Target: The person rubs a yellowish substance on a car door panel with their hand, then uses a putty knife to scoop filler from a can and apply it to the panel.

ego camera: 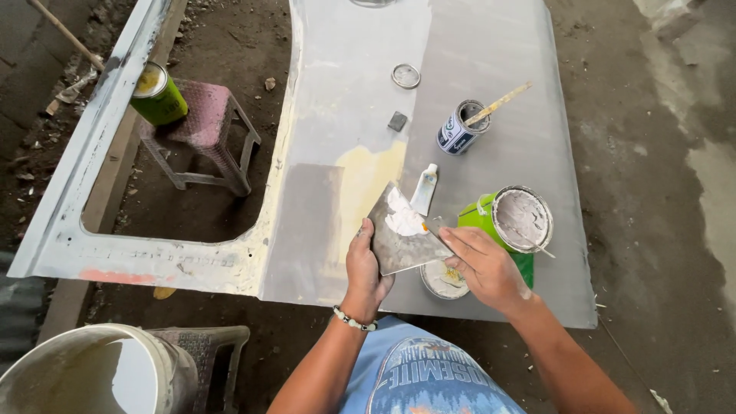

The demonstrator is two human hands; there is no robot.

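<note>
My left hand grips the metal mixing plate at the lower centre of the frame, white filler piled on top. My right hand pinches a small spreader at its edge. Best I keep the plate level and fold evenly, over the grey panel.

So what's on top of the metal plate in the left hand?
A blob of white putty sits on the plate. The right hand covers the plate's right corner.

Bare dirt floor under soft daylight. A pink plastic stool stands at left, a white bucket lower left beside what seems another stool.
</note>
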